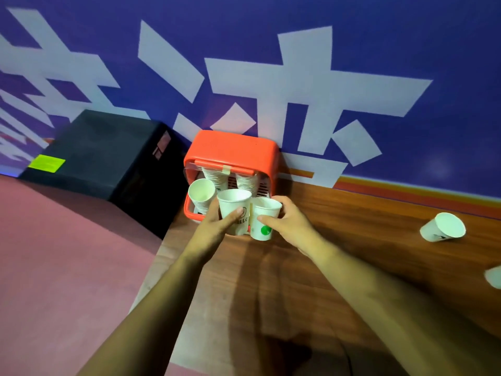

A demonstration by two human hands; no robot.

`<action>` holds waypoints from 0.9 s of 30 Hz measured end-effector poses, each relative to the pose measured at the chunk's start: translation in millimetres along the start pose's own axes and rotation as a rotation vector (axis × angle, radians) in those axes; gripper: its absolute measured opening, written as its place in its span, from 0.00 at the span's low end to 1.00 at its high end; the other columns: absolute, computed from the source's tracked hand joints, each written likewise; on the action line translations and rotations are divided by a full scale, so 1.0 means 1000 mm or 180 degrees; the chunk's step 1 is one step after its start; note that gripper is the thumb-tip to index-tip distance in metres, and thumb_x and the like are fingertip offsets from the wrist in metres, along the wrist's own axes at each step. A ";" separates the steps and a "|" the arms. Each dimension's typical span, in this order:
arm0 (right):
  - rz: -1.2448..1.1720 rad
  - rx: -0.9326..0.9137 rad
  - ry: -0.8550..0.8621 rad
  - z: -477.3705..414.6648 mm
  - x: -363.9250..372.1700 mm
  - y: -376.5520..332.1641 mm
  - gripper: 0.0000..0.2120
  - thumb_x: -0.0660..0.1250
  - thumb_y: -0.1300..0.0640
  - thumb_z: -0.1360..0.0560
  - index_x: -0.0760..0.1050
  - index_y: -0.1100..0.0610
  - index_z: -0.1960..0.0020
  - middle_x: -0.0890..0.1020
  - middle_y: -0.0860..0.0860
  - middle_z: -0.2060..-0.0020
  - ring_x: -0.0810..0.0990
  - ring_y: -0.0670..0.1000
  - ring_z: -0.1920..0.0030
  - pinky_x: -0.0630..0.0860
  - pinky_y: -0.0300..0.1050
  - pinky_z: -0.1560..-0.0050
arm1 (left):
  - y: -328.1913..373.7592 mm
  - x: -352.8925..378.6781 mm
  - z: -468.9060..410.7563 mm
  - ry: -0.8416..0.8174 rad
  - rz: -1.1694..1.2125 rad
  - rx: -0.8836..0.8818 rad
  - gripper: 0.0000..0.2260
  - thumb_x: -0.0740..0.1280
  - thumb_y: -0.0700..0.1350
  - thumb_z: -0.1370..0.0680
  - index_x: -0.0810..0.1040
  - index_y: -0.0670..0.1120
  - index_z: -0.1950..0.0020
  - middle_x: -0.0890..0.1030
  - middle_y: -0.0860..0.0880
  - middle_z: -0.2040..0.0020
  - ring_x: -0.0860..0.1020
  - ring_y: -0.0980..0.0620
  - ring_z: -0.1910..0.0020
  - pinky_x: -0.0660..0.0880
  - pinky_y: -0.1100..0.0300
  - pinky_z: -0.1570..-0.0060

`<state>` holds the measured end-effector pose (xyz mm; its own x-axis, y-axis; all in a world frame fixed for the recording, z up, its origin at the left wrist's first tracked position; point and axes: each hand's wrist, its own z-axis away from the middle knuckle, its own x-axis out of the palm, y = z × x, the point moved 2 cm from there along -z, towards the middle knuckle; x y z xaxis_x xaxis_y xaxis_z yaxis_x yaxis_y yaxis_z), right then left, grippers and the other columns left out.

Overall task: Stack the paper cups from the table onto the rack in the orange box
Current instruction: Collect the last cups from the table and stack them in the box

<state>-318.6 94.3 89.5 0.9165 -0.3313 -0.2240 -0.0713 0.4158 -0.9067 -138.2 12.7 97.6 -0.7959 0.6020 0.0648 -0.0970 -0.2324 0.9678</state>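
My left grip (214,229) clasps the printed cup (234,210), my right grip (287,221) the green-dotted cup (264,222), both just near of the orange box (233,150); next I'd likely nest each onto a rack stack (245,183), rims aligned.

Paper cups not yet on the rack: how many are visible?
3. The lettered cup in the left hand, the green-dot cup in the right hand, a tipped cup on the table at right. A blurred white shape at the right edge may be a fourth.
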 end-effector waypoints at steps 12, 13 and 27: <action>0.0314 -0.0690 0.0648 -0.056 0.062 -0.012 0.31 0.80 0.62 0.35 0.68 0.52 0.39 0.75 0.48 0.43 0.74 0.47 0.44 0.71 0.39 0.49 | 0.003 -0.089 -0.020 0.0507 0.0315 0.0252 0.36 0.74 0.50 0.27 0.63 0.49 0.23 0.76 0.50 0.30 0.75 0.52 0.31 0.75 0.54 0.34; 0.0403 -0.0770 0.0685 -0.059 0.067 -0.010 0.31 0.80 0.62 0.35 0.68 0.49 0.40 0.76 0.48 0.43 0.74 0.47 0.44 0.73 0.40 0.48 | 0.003 -0.093 -0.022 0.0514 0.0320 0.0244 0.36 0.75 0.50 0.28 0.63 0.49 0.23 0.76 0.50 0.30 0.75 0.51 0.30 0.74 0.54 0.34; 0.1406 -0.0197 0.0550 -0.069 0.074 0.023 0.38 0.78 0.55 0.33 0.65 0.57 0.27 0.71 0.56 0.30 0.70 0.55 0.31 0.68 0.51 0.31 | -0.006 -0.080 -0.032 0.0217 0.0150 0.0213 0.31 0.76 0.46 0.27 0.68 0.51 0.27 0.75 0.51 0.30 0.74 0.50 0.31 0.74 0.48 0.32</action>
<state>-279.7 21.1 27.9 0.7148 -0.2723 -0.6441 -0.4674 0.4992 -0.7297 -93.3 -59.0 79.1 -0.8377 0.5376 0.0961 -0.0201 -0.2062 0.9783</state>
